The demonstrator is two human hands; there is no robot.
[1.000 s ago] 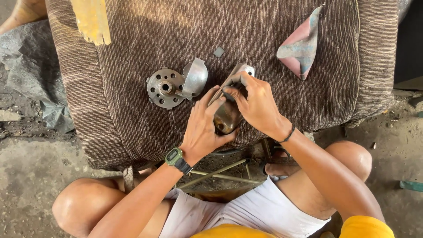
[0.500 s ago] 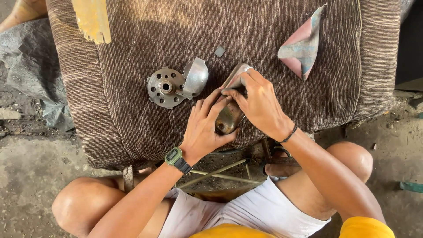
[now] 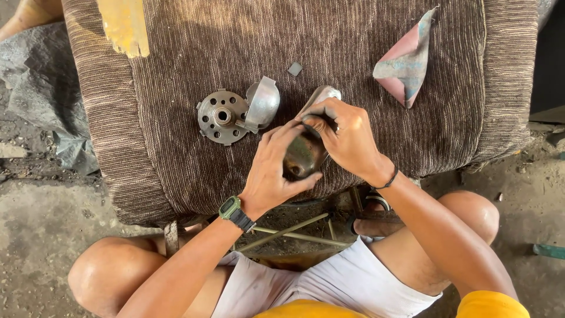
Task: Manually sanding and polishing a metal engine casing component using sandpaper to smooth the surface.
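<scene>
Brown ribbed cushion (image 3: pixel 176 147) serves as the bench; left hand (image 3: pixel 273 171) grips a curved metal part (image 3: pixel 303 156) at its near edge; right hand (image 3: pixel 344 135) presses fingertips on top — rubbing, seemingly; steadiness matters next — a perforated disc (image 3: pixel 222 116) lies beside.

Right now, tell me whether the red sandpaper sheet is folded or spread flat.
Folded. The red sandpaper sheet lies doubled into a pointed wedge on the brown striped cushion, its grey-green back showing along one flap.

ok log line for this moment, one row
left hand: holds metal part | right hand: fingers on part's top | beside: holed disc, curved cover | surface: brown cushion
</scene>
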